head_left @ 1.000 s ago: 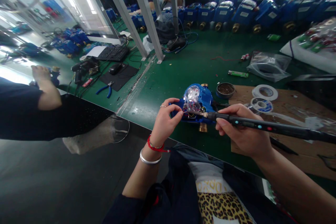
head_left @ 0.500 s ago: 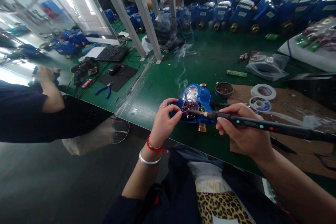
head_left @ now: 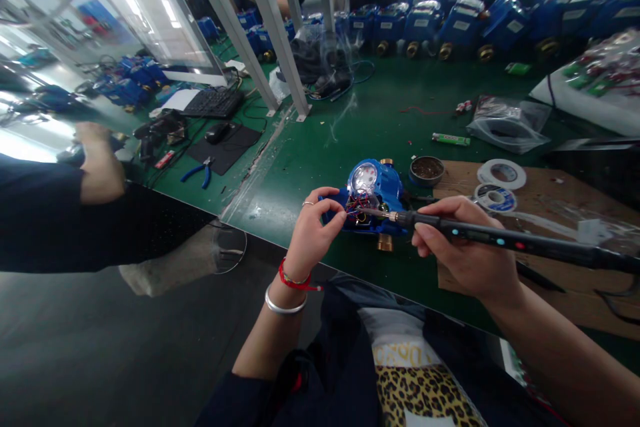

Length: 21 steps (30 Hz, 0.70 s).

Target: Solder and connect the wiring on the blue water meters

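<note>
A blue meter (head_left: 390, 185) with brass fittings lies on the green table, its round dial facing up and its wiring compartment exposed. My left hand (head_left: 316, 227) is at its left side, thumb and index finger pinched on a thin wire (head_left: 352, 213) that runs into the compartment. In my right hand (head_left: 465, 247) is a black soldering iron (head_left: 480, 232), held like a pen. The iron's metal tip reaches over the red and blue wires inside the meter, close to my left fingertips. Whether the tip touches a wire is too small to tell.
Right of the meter, a round tin (head_left: 427, 170) stands beside a cardboard sheet (head_left: 463, 180) with a solder spool (head_left: 495, 198) and a tape roll (head_left: 501, 174). Blue pliers (head_left: 204, 173) lie left. Blue meters (head_left: 463, 20) line the back. A person's arm (head_left: 100, 167) is at far left.
Smoke above the meter has thinned and drifted. The person's arm at far left and the people behind have shifted. My hands and the meter are nearly unchanged.
</note>
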### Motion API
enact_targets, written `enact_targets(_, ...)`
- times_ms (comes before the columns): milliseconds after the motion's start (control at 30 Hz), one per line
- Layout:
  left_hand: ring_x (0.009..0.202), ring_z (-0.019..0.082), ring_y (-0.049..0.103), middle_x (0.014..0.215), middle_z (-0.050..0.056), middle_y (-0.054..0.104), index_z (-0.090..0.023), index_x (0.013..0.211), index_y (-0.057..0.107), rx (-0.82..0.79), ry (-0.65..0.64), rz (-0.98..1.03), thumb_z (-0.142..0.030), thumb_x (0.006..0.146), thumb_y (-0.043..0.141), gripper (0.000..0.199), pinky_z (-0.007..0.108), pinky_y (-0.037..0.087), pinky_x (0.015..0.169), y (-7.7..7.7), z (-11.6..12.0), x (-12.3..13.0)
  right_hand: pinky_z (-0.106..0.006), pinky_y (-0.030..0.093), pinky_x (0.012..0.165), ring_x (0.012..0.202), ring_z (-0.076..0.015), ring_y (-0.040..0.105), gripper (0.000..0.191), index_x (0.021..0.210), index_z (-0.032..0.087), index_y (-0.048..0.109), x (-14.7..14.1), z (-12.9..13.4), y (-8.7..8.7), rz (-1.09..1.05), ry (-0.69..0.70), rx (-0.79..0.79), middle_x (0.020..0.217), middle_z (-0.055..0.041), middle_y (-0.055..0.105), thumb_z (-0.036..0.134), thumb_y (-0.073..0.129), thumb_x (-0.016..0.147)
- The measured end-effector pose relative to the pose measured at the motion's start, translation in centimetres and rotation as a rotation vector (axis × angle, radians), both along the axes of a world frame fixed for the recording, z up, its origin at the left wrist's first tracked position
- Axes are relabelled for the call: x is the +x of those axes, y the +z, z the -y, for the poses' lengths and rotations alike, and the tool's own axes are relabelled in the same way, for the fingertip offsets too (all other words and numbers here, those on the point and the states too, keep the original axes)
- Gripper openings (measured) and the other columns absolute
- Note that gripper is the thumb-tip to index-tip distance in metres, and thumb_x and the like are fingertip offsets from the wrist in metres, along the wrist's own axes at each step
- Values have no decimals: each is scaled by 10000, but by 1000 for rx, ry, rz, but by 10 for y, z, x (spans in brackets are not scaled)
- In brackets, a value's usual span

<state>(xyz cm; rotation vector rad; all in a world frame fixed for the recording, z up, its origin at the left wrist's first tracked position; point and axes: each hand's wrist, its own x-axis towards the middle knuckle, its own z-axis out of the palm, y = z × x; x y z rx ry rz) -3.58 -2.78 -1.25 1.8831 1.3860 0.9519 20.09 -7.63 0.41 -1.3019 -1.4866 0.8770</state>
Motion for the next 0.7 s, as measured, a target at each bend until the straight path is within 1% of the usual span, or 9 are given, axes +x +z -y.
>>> enact_targets(200, 1140, 231, 545, 1220, 79, 572, -180, 761, 622, -3, 5, -1, -205, 858, 598, 103, 453, 400, 1021, 1, 1, 0, -235, 530, 481, 509, -116, 635, 174, 956, 205, 577, 2, 1, 1, -19, 0, 59, 664, 17, 669, 285, 679, 839)
enact_targets(333, 1151, 229, 540, 1224, 75, 571, -180, 766, 620, -5, 3, -3, -206, 860, 597, 101, 446, 396, 1030, 0, 1, -1, -228, 536, 479, 510, -112, 635, 175, 979, 207, 576, 5, 2, 1, -88, -3, 101, 679, 20, 675, 243, 676, 840)
enact_targets(567, 1148, 233, 541, 1221, 83, 575, -183, 761, 616, 13, 3, 5, -216, 866, 589, 114, 450, 405, 1022, -2, 1, -1, -231, 537, 461, 503, -126, 643, 164, 969, 194, 606, 17, 2, -2, -224, -80, 178, 663, 17, 673, 163, 676, 824)
enact_targets(700, 1164, 227, 534, 1245, 77, 566, -185, 774, 617, 22, 6, 14, -218, 873, 582, 109, 446, 398, 1033, -3, 2, 0, -242, 528, 412, 471, -137, 635, 164, 938, 191, 617, 25, 0, -3, -285, -167, 247, 656, 13, 682, 159, 690, 796)
